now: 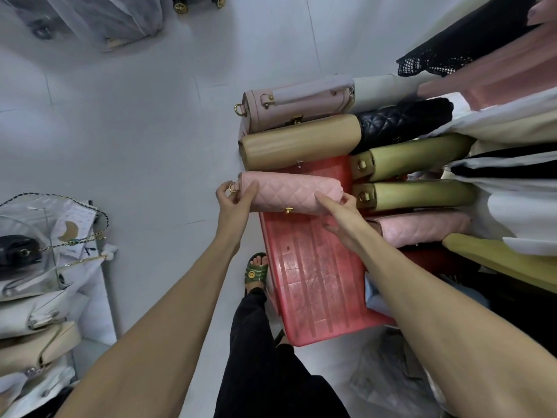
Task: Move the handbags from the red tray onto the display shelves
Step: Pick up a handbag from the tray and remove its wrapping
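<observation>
Both forearms extend forward from the lower frame edge. The left hand [236, 197] grips the left end of the pink quilted handbag [291, 192]; the right hand [340, 211] grips its right end. The handbag is positioned across the red tray [313, 279], near a tan handbag [301, 140]. Olive handbags [417, 157] stand just beside its right end.

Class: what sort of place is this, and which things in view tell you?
Probably a handbag shop or its stockroom: many handbags packed in a red tray, more on a shelf at left, garments at right.
</observation>
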